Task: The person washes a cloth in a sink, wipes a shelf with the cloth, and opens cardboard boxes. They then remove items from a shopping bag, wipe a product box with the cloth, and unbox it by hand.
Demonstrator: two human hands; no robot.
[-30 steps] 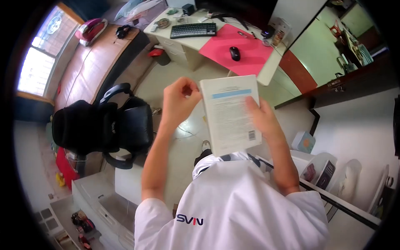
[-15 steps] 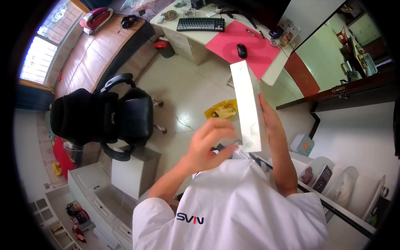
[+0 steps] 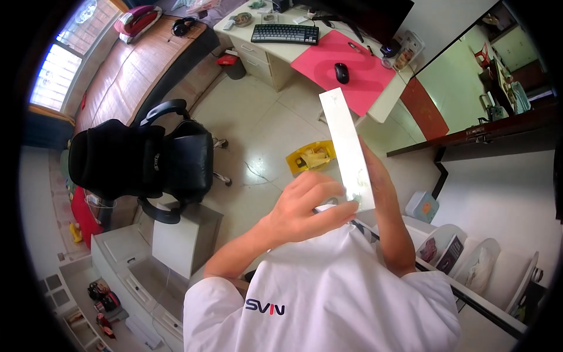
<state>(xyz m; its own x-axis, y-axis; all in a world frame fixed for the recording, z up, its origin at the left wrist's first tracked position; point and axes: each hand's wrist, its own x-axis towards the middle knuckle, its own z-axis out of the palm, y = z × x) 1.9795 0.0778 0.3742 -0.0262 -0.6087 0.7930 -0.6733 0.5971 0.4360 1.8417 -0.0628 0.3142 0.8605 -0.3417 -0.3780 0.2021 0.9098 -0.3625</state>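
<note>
So the right grip [image 3: 378, 179] is clamped on 1 white box [image 3: 345, 138], pressed along its right side, some fingers hidden behind it. The box is between the 2 grips, narrow side up, far end leaning a bit left. Left grip [image 3: 306, 202] has its thumb and fingers bent around the near end, right by a greenish mark, but I can't tell if they're actually pinching. Just beyond the left grip there's a yellow container [image 3: 293, 166] on the floor. Further out past both grips is the bench [image 3: 387, 102], with a black mouse [image 3: 342, 73] on a pink mat [image 3: 316, 57] plus a keyboard [image 3: 285, 34]. Black chair [image 3: 117, 155] sits well off to the left grip's left.
</note>
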